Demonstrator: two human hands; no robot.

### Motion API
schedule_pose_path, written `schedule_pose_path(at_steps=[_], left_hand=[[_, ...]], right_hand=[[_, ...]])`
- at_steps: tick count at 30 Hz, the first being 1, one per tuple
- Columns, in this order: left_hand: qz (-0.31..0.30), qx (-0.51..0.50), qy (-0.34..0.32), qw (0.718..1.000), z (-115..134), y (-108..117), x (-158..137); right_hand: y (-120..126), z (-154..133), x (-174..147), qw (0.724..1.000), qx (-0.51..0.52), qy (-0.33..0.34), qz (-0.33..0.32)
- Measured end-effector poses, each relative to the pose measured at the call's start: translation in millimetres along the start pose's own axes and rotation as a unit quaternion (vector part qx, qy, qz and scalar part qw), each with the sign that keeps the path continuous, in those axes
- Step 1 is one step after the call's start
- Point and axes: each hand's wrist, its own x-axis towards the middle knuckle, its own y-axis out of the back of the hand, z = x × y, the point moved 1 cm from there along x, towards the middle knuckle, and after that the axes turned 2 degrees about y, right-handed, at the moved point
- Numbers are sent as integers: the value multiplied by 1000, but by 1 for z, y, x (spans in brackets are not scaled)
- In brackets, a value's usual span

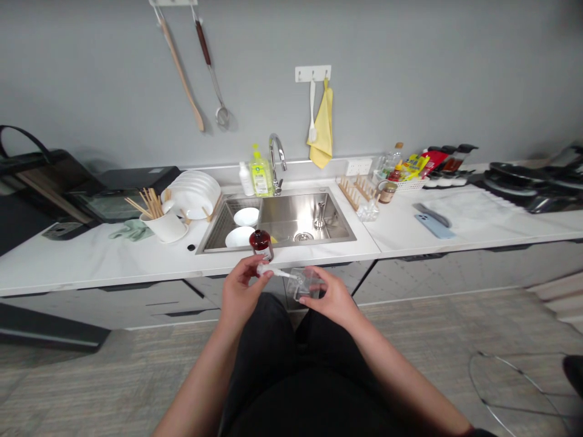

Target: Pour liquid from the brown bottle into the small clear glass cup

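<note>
My left hand point(241, 288) pinches a slim white tool point(279, 272) between thumb and fingers; its narrow tip points right. Whether it is a dropper or a brush I cannot tell. In my right hand point(331, 295) is a clear square container point(300, 285), gripped by its right side. The tool's tip meets the container's outline, but whether it is inside I cannot make out. Just beyond my left hand, a dark amber bottle point(261, 244) with a pale label stands upright at the counter's front edge. Both hands are in front of the counter, below its edge.
Behind the bottle is a steel sink point(291, 209) with two white bowls point(246, 216) at its left. A chopstick holder point(166, 227) and racked plates point(194, 191) stand left. Rightward are a wooden rack point(350, 194), a jar point(387, 193) and a blue phone point(435, 226).
</note>
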Motion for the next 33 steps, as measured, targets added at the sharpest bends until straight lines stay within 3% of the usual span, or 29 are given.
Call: schedule_pose_path(at_steps=[5, 8, 14, 16, 18, 21, 23, 28, 33], left_hand=[[66, -90, 65, 992, -18, 20, -4], [131, -141, 114, 975, -35, 51, -4], [274, -75, 107, 953, -67, 163, 27], [322, 10, 99, 942, -77, 205, 47], [357, 174, 132, 908, -87, 242, 69], [297, 426, 154, 840, -102, 278, 107], [240, 505, 150, 815, -112, 289, 129], [161, 553, 136, 806, -131, 289, 163], [143, 582, 109, 793, -143, 287, 175]], right_hand=[[-2, 0, 5, 999, 36, -14, -17], [0, 5, 8, 998, 59, -10, -22], [15, 22, 20, 998, 61, -33, 8], [20, 25, 26, 997, 63, -39, 15], [24, 28, 32, 997, 65, -46, 21], [28, 28, 40, 996, 69, -53, 30], [31, 27, 44, 995, 73, -54, 33], [40, 27, 48, 995, 68, -62, 42], [43, 30, 49, 995, 65, -66, 40]])
